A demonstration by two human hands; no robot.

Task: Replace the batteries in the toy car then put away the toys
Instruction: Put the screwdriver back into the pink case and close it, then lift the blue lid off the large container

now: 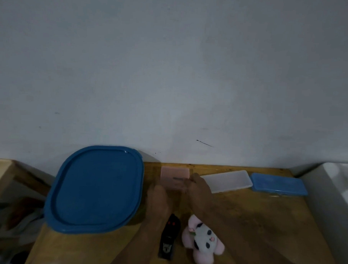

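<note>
Toy car (pixel 168 238) lies on the counter (pixel 255 215) close to the person, just beside a pink panda plush (pixel 203 240). Beyond it, the right hand (pixel 199 186) pinches a thin dark tool (pixel 179 179) over a small pink box (pixel 174 172), probably taking it for the battery cover. The left hand (pixel 159 199) sits against the box, perhaps steadying it; whether its fingers grip I cannot tell.

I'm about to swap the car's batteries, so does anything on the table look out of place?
Mainly the big blue-lidded tub: it seems to overhang the table's left edge. The whitish lid lies loose and slightly askew by the back edge. The right hand pinches a thin tool. Nothing looks spilled or broken.
</note>
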